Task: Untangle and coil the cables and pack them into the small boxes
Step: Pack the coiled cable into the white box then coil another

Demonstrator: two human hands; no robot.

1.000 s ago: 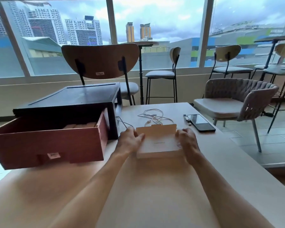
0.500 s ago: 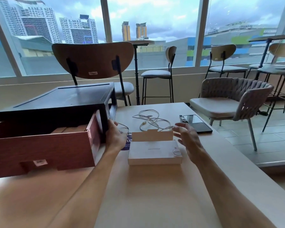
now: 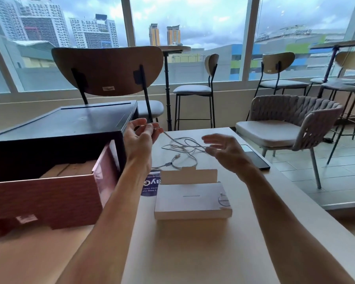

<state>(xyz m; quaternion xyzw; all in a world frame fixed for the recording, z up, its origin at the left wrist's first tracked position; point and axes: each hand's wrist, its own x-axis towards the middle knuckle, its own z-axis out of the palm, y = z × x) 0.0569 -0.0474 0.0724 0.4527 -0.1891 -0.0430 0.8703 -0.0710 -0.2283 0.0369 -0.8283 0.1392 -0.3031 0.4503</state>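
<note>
A tangle of white cables [image 3: 182,149] lies on the light table beyond a small white box [image 3: 192,201], whose flap stands upright at its far edge. My left hand [image 3: 140,138] is raised over the table's far left and pinches one cable end, so the cable runs taut down to the tangle. To the right of the tangle, my right hand [image 3: 225,150] hovers with fingers spread and relaxed, its fingertips close to the cable loops and holding nothing.
A black cabinet [image 3: 55,130] with an open reddish wooden drawer [image 3: 47,193] stands on the left. A dark phone [image 3: 254,158] lies right of my right hand. A blue sticker [image 3: 150,186] sits by the box. Chairs and stools stand beyond the table [image 3: 193,253].
Both hands left the white box and rose toward the cables. My left hand took hold of a cable end and lifted it. My right hand moved up beside the tangle.
</note>
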